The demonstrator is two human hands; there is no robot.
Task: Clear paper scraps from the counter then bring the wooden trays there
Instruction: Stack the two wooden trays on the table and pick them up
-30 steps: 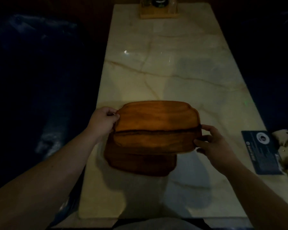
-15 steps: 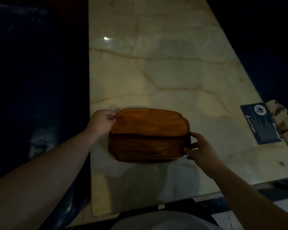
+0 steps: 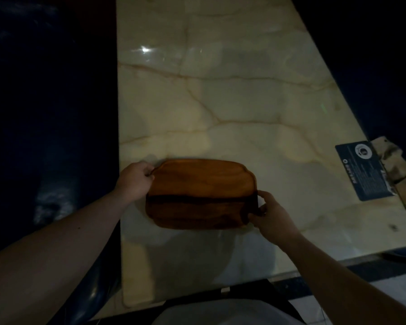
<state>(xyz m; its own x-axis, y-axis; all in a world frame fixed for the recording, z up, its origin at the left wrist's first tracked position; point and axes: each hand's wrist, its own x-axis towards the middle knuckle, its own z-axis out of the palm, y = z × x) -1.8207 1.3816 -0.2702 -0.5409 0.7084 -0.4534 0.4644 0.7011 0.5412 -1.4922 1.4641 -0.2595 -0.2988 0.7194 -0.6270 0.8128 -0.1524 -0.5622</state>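
A brown wooden tray (image 3: 201,181) with rounded corners sits over a second tray, whose darker front edge (image 3: 197,214) shows below it, near the front left of the marble table (image 3: 220,102). My left hand (image 3: 135,180) grips the stack's left end. Closed on the stack's right front corner is my right hand (image 3: 271,218). Whether the stack rests on the table or hangs just above it, I cannot tell.
A dark blue printed card (image 3: 361,170) lies at the table's right edge, with a beige crumpled cloth or bag (image 3: 399,174) beside it. Dark seating flanks the table on both sides. The table's front edge runs just below my arms.
The upper tray has come down in line with the lower one, so they now form one stack. My view has tilted down and shifted left; the holder at the table's far end is out of sight.
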